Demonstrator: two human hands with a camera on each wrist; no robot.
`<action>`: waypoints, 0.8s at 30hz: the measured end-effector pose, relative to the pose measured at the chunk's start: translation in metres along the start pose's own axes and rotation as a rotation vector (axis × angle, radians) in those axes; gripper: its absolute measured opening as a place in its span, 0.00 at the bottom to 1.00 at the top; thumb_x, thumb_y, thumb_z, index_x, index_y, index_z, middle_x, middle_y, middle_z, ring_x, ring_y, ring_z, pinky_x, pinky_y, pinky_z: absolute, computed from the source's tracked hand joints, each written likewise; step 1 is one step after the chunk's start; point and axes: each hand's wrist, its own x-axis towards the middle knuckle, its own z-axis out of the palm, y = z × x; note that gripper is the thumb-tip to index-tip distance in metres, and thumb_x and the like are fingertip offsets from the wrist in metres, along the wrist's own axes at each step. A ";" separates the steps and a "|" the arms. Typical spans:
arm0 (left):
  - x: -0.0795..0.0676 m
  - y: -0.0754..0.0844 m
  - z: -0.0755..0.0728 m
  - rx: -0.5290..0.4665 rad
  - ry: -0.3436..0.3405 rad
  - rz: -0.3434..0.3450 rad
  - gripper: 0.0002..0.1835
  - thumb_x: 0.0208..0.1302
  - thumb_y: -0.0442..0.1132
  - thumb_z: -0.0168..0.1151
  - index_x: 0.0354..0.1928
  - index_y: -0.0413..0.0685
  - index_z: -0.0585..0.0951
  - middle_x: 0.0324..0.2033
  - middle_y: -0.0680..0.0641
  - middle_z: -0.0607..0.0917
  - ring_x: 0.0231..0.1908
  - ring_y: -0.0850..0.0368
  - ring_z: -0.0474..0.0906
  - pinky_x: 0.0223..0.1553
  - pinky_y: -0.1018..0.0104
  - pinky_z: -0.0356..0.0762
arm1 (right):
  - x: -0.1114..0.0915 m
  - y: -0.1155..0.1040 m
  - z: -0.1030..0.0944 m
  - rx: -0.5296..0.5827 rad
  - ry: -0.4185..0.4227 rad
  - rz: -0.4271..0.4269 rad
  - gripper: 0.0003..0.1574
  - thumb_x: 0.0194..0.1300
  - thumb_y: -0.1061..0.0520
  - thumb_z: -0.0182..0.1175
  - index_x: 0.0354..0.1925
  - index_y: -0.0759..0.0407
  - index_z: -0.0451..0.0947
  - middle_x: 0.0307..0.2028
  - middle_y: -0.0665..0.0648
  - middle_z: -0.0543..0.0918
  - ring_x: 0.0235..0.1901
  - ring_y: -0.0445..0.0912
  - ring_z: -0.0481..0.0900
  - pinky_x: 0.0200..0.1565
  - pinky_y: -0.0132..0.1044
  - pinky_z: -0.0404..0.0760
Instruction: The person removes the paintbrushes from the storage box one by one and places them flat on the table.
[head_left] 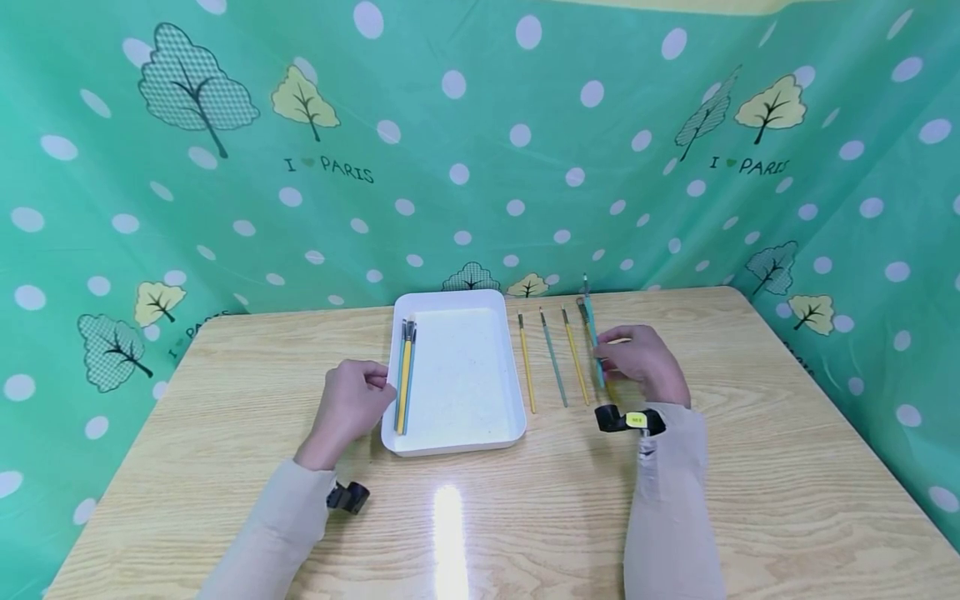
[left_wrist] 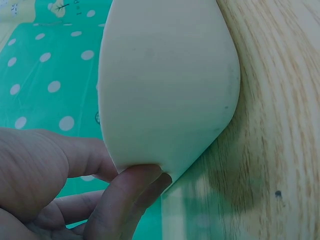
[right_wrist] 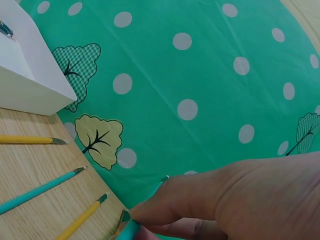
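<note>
My left hand (head_left: 351, 407) pinches the left wall of a white tray (head_left: 468, 446) between thumb and fingers, which the left wrist view shows close up. Inside the tray, along that same wall, three paintbrushes (head_left: 405, 383) lie side by side, two bluish and one yellow. To the right of the tray, my right hand (head_left: 643, 360) pinches a teal paintbrush (head_left: 590, 317) by its handle, bristles pointing away from me. Another brush with a yellow handle end (head_left: 612, 392) lies under it, partly hidden by the hand and the teal handle.
Between the tray and my right hand, a yellow paintbrush (head_left: 527, 367), a teal paintbrush (head_left: 553, 358) and a second yellow paintbrush (head_left: 576, 358) lie spaced apart on the wooden table (head_left: 525, 533). A green dotted cloth (head_left: 420, 150) hangs behind the table's far edge.
</note>
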 end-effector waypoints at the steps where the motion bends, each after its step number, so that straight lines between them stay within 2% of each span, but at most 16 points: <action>1: 0.000 0.000 0.000 0.001 0.000 0.001 0.17 0.63 0.32 0.58 0.51 0.32 0.85 0.38 0.39 0.87 0.32 0.55 0.81 0.31 0.67 0.80 | 0.000 0.000 -0.001 -0.002 0.003 0.006 0.28 0.70 0.57 0.57 0.65 0.67 0.73 0.54 0.65 0.78 0.44 0.49 0.82 0.52 0.44 0.86; 6: 0.000 0.000 0.000 0.004 0.003 0.000 0.17 0.63 0.31 0.58 0.51 0.32 0.85 0.37 0.39 0.87 0.32 0.55 0.82 0.32 0.67 0.81 | 0.000 0.004 -0.003 -0.019 0.034 0.019 0.26 0.71 0.56 0.55 0.64 0.66 0.74 0.55 0.65 0.78 0.45 0.50 0.82 0.56 0.48 0.84; 15: -0.001 0.001 0.000 0.001 0.005 0.000 0.17 0.63 0.31 0.58 0.51 0.32 0.85 0.37 0.39 0.88 0.32 0.55 0.82 0.31 0.67 0.80 | 0.001 0.010 -0.009 -0.067 0.084 0.032 0.25 0.70 0.57 0.56 0.62 0.65 0.75 0.51 0.65 0.81 0.42 0.50 0.84 0.50 0.45 0.85; 24: -0.001 0.001 0.001 0.001 0.006 0.001 0.17 0.63 0.31 0.58 0.50 0.31 0.85 0.37 0.39 0.88 0.31 0.55 0.82 0.30 0.67 0.80 | 0.003 0.017 -0.012 -0.065 0.113 0.055 0.25 0.71 0.58 0.56 0.63 0.66 0.75 0.53 0.65 0.79 0.45 0.51 0.83 0.47 0.41 0.84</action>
